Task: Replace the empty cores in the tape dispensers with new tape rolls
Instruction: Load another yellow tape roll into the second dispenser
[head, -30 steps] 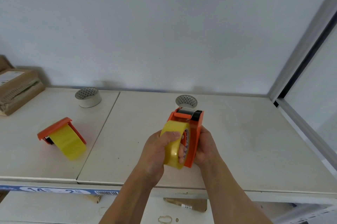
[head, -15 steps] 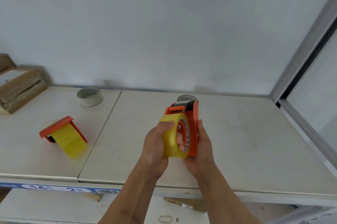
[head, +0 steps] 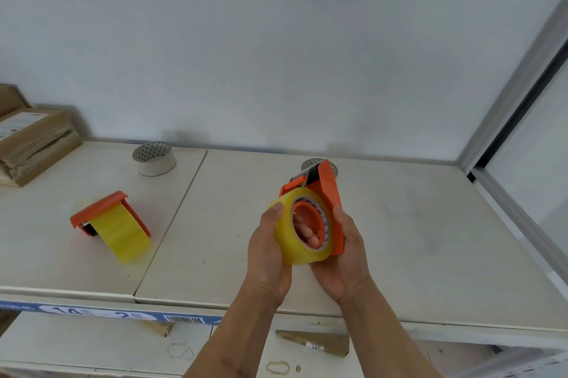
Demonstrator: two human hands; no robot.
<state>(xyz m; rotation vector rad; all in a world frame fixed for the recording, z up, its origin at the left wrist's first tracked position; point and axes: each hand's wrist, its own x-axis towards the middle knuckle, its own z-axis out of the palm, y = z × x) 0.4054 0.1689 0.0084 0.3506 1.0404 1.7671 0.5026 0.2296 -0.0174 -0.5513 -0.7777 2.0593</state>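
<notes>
Head view: left hand gripping roll, right hand clasping dispenser, both above shelf.

The dispenser is smooth orange plastic, slightly glossy. The roll on it is glossy, translucent yellow film. The second dispenser looks the same plastic, its tape shiny yellow. The empty core looks like matt cardboard. The shelf is matt off-white, scuffed. The boxes are rough brown cardboard.
</notes>
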